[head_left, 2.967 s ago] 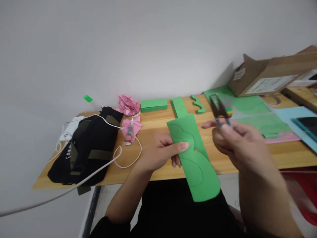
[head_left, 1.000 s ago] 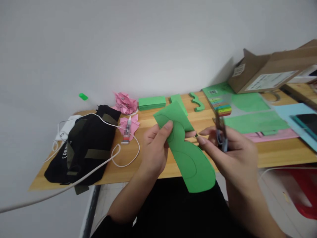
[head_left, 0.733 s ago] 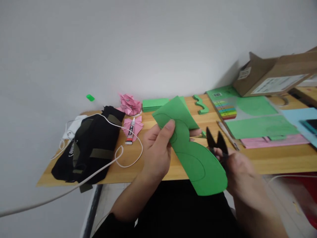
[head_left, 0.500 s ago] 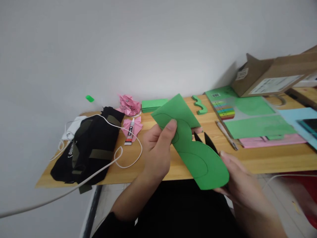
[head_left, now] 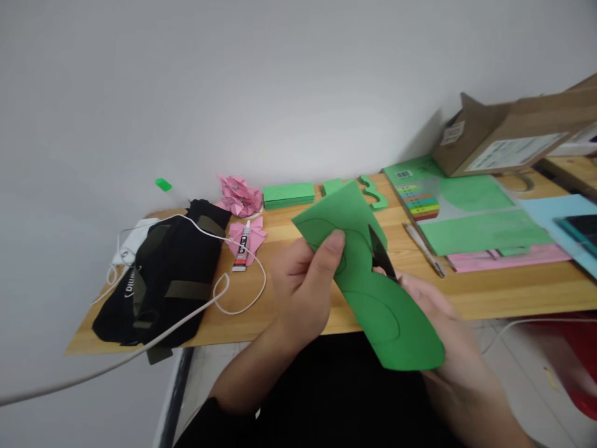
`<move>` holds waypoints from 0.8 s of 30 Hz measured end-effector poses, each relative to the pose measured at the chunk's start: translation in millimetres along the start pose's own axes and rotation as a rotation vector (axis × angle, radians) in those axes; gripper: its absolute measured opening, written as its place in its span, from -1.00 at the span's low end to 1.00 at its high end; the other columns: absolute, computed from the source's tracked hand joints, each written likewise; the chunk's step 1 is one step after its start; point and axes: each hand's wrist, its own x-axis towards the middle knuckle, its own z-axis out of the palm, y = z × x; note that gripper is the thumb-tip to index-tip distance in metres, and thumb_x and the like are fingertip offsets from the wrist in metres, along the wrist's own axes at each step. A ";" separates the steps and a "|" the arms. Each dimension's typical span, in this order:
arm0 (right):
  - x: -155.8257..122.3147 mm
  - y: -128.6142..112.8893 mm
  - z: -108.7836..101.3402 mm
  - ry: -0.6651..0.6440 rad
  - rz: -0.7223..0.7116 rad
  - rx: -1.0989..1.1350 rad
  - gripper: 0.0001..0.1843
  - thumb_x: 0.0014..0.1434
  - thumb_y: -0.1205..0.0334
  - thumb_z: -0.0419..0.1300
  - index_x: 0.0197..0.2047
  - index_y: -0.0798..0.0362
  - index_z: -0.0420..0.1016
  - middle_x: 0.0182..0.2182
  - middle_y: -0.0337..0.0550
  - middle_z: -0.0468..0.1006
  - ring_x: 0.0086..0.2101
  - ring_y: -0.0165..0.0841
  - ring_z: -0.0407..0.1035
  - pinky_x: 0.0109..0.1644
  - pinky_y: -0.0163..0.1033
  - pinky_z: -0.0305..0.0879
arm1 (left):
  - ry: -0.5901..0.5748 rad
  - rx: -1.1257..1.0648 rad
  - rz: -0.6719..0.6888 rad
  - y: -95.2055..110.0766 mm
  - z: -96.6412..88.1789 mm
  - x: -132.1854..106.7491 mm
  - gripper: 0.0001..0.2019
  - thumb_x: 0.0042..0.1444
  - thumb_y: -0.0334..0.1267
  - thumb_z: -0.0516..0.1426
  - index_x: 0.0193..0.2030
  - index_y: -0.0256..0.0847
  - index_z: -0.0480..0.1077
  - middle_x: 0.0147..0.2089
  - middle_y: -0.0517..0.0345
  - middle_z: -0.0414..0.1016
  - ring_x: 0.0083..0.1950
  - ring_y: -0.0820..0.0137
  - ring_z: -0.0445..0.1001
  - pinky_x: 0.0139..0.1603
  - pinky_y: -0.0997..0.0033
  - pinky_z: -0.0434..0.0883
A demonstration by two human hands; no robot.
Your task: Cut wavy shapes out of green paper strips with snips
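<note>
- Far left of the table (head_left: 513, 292): one black bag (head_left: 161, 277) with olive straps, with one white cable (head_left: 219, 292) looped over it and running off the table edge.
- Beside the bag: one glue tube (head_left: 241, 247) lying on one of two pink paper pieces (head_left: 240, 194).
- Rear centre: one stack of green strips (head_left: 288, 194) and one wavy green cut-out (head_left: 374, 191).
- Left hand (head_left: 303, 286): fingers closed on the green paper sheet (head_left: 377, 298), thumb on its face and the other fingers behind it. The sheet is held in the air over the table's near edge, tilted, with curved lines drawn on it.
- Scissors (head_left: 380, 255): one pair, black; blades at the sheet's right edge. How far the blades are parted cannot be told.
- Right hand (head_left: 443, 330): mostly hidden behind the sheet; it holds the scissors, the grip itself out of sight.
- Right of the hands: one pen (head_left: 423, 249), one pad with coloured stripes (head_left: 417, 199), green, pink and blue sheets, and one cardboard box (head_left: 513, 140).
</note>
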 end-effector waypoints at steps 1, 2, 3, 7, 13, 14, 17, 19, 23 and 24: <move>0.4 0.3 0.2 -0.001 -0.001 0.000 -0.62 0.18 -0.22 0.26 -0.44 -0.13 0.61 -0.47 -0.21 0.53 -0.45 -0.31 0.39 -0.32 -0.25 0.42 | -0.003 0.001 0.004 0.0 0.4 0.0 -0.70 0.20 -0.02 0.23 -0.46 -0.14 0.55 -0.52 0.25 0.50 -0.49 0.50 0.41 -0.44 0.50 0.40; 0.7 0.8 0.5 0.008 -0.006 0.001 -0.59 0.19 -0.21 0.25 -0.48 -0.11 0.59 -0.49 -0.22 0.49 -0.46 -0.32 0.36 -0.35 -0.27 0.40 | -0.007 -0.001 0.009 -0.1 0.8 0.0 -0.70 0.21 -0.02 0.23 -0.45 -0.14 0.56 -0.50 0.25 0.52 -0.49 0.49 0.43 -0.43 0.49 0.41; 0.9 1.4 0.8 0.021 -0.014 0.005 -0.57 0.19 -0.21 0.25 -0.52 -0.09 0.55 -0.52 -0.22 0.46 -0.48 -0.33 0.34 -0.38 -0.28 0.37 | -0.013 -0.001 0.012 -0.3 1.0 0.0 -0.70 0.21 -0.02 0.22 -0.45 -0.14 0.56 -0.50 0.25 0.53 -0.49 0.49 0.44 -0.43 0.49 0.42; 2.2 2.1 3.4 0.065 -0.018 -0.007 -0.57 0.17 -0.22 0.27 -0.53 -0.09 0.55 -0.49 -0.21 0.48 -0.44 -0.31 0.34 -0.32 -0.25 0.40 | -0.015 0.013 0.007 -1.3 1.1 -0.2 -0.66 0.22 -0.03 0.21 -0.50 -0.15 0.53 -0.56 0.26 0.48 -0.51 0.49 0.42 -0.46 0.48 0.39; 3.2 1.0 4.3 0.009 -0.011 0.046 -0.61 0.19 -0.18 0.27 -0.51 -0.10 0.56 -0.45 -0.24 0.51 -0.43 -0.34 0.35 -0.26 -0.26 0.39 | -0.036 -0.047 -0.006 -1.2 1.4 -0.2 -0.72 0.24 -0.11 0.22 -0.46 -0.15 0.54 -0.53 0.28 0.51 -0.53 0.52 0.42 -0.50 0.53 0.39; 3.1 1.5 3.9 0.001 0.000 0.054 -0.59 0.19 -0.19 0.27 -0.51 -0.09 0.55 -0.45 -0.23 0.50 -0.43 -0.34 0.34 -0.28 -0.26 0.38 | -0.038 -0.049 -0.003 -1.0 1.6 -0.2 -0.73 0.24 -0.11 0.22 -0.45 -0.15 0.55 -0.53 0.27 0.51 -0.53 0.53 0.42 -0.51 0.54 0.39; 3.3 4.2 2.9 0.006 0.042 0.071 -0.56 0.14 -0.24 0.29 -0.53 -0.07 0.53 -0.49 -0.23 0.44 -0.47 -0.33 0.25 -0.39 -0.25 0.32 | -0.028 -0.048 0.017 -0.3 2.1 0.1 -0.76 0.23 -0.13 0.23 -0.42 -0.13 0.59 -0.50 0.27 0.54 -0.52 0.53 0.45 -0.48 0.55 0.44; 3.5 6.2 3.2 0.030 0.051 0.105 -0.55 0.10 -0.24 0.32 -0.57 -0.08 0.50 -0.54 -0.25 0.37 -0.51 -0.35 0.17 -0.45 -0.26 0.25 | -0.002 -0.031 0.047 0.0 2.3 0.3 -0.80 0.21 -0.14 0.25 -0.39 -0.12 0.61 -0.45 0.26 0.58 -0.48 0.53 0.48 -0.42 0.55 0.48; 2.5 8.3 5.1 0.063 0.034 0.175 -0.56 0.06 -0.21 0.37 -0.61 -0.10 0.46 -0.57 -0.29 0.29 -0.53 -0.36 0.10 -0.47 -0.27 0.15 | -0.017 -0.024 0.081 -0.2 2.4 1.0 -0.79 0.24 -0.18 0.23 -0.40 -0.14 0.60 -0.48 0.27 0.56 -0.48 0.55 0.48 -0.43 0.59 0.47; 1.9 8.4 5.4 0.063 0.036 0.183 -0.57 0.06 -0.20 0.37 -0.61 -0.10 0.46 -0.57 -0.29 0.28 -0.53 -0.36 0.09 -0.48 -0.27 0.14 | -0.031 -0.038 0.083 -0.4 2.5 1.1 -0.77 0.25 -0.19 0.22 -0.42 -0.15 0.58 -0.50 0.28 0.55 -0.51 0.57 0.47 -0.47 0.60 0.45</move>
